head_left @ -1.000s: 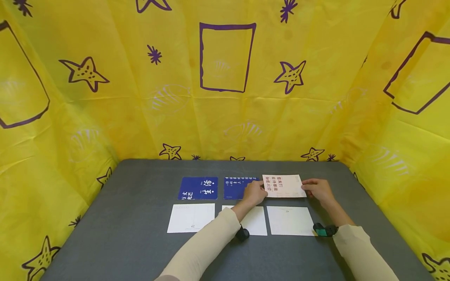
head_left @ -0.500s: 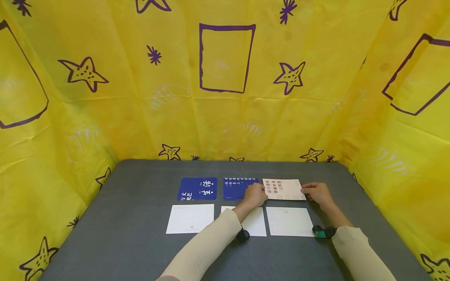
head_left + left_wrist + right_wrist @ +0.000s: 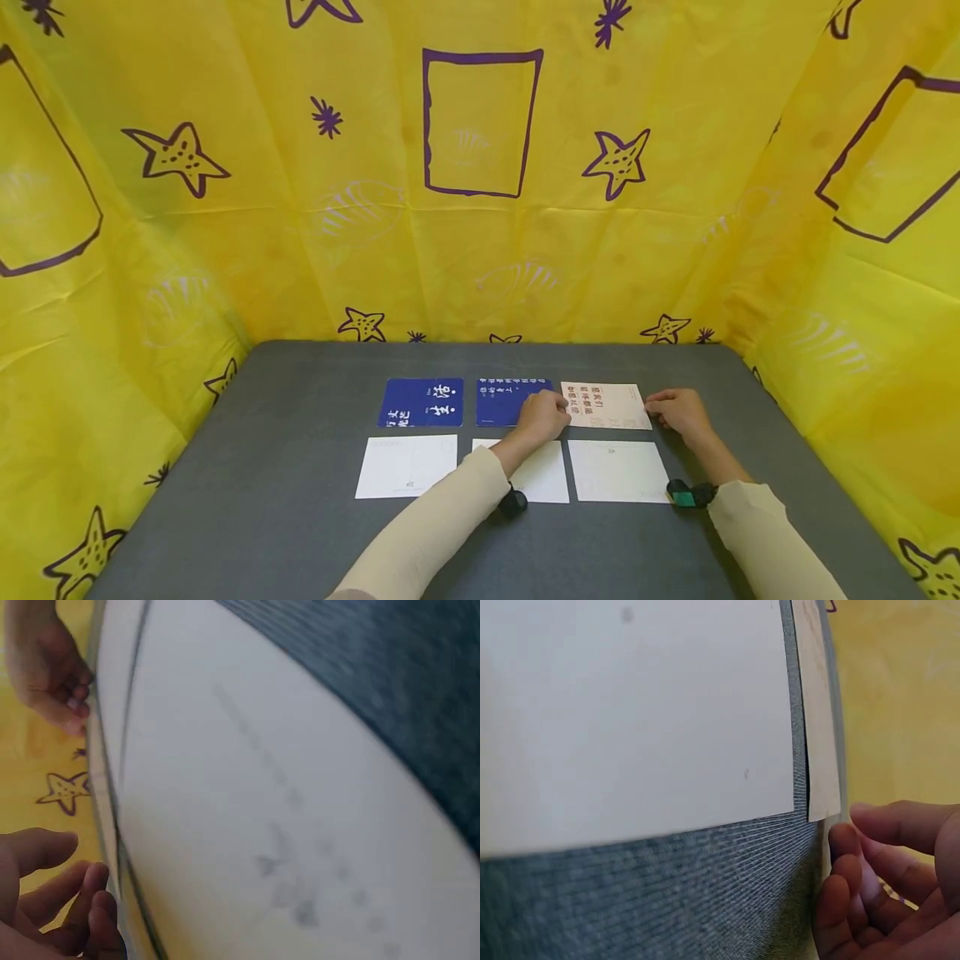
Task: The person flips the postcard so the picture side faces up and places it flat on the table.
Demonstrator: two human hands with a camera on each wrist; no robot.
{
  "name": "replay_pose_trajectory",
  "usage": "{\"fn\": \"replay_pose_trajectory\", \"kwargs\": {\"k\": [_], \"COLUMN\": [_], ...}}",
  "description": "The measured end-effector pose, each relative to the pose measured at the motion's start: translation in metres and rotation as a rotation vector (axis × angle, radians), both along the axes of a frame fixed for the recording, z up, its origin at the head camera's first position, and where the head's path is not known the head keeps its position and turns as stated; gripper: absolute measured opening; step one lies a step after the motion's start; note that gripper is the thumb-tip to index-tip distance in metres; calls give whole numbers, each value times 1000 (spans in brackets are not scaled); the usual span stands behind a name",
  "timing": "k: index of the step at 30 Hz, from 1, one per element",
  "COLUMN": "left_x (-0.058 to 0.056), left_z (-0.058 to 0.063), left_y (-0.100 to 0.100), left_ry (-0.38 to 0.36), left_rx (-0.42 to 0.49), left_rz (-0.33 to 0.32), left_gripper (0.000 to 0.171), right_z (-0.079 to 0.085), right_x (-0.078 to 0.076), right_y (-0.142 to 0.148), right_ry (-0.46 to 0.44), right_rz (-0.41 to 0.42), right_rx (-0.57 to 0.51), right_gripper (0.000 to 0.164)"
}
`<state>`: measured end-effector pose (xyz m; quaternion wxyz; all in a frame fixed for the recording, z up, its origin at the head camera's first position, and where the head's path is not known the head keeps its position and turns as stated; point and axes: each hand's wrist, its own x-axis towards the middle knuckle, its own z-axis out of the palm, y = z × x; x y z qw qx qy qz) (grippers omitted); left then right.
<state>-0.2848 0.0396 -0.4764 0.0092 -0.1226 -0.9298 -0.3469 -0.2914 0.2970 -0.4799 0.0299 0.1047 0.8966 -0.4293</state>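
Note:
A pale pink postcard (image 3: 606, 406) with dark red writing lies flat at the right end of the back row. At its left edge is my left hand (image 3: 543, 415), its fingertips by the card; in the left wrist view that hand's thumb and fingers (image 3: 96, 879) stand apart. My right hand (image 3: 678, 410) is at the card's right edge, fingers loosely curled. In the right wrist view its thumb and fingers (image 3: 845, 838) are just off the card's corner. The left hand partly covers a blue postcard (image 3: 498, 402).
Another blue postcard (image 3: 422, 402) is at the left of the back row. In front lie three white cards: one left (image 3: 407, 467), one middle (image 3: 543, 475) partly under the left arm, one right (image 3: 618, 471). Yellow patterned cloth (image 3: 480, 250) walls the grey table (image 3: 262, 517).
The pink postcard has come down toward me and now lies flat in line with the blue ones. Both hands' fingers have loosened at its edges.

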Motion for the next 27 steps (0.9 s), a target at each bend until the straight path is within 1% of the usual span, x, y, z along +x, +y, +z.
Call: {"fn": "replay_pose_trajectory", "kwargs": {"k": [3, 5, 7, 10, 14, 19, 23, 27], "left_x": [4, 6, 8, 11, 17, 29, 39, 50], "left_z": [9, 17, 25, 33, 40, 46, 51, 54], "left_y": [-5, -8, -12, -17, -26, -41, -56, -72], "left_ry": [-42, -70, -89, -109, -139, -173, -172, -169], "left_rx": [20, 36, 57, 77, 107, 141, 151, 144], "left_rz": [28, 38, 32, 6, -22, -41, -65, -85], "left_gripper": [17, 16, 14, 13, 12, 13, 14, 17], "right_z": [3, 6, 10, 16, 24, 31, 36, 38], "right_x": [1, 1, 2, 4, 9, 13, 18, 24], "right_y": [-1, -3, -6, -14, -27, -41, -53, -68], "right_ry": [4, 9, 20, 32, 25, 28, 45, 77], "right_rz": [2, 10, 24, 39, 60, 106, 134, 184], "right_rx": [5, 12, 18, 8, -9, -13, -20, -22], "right_gripper": [27, 27, 28, 30, 32, 32, 31, 29]}}
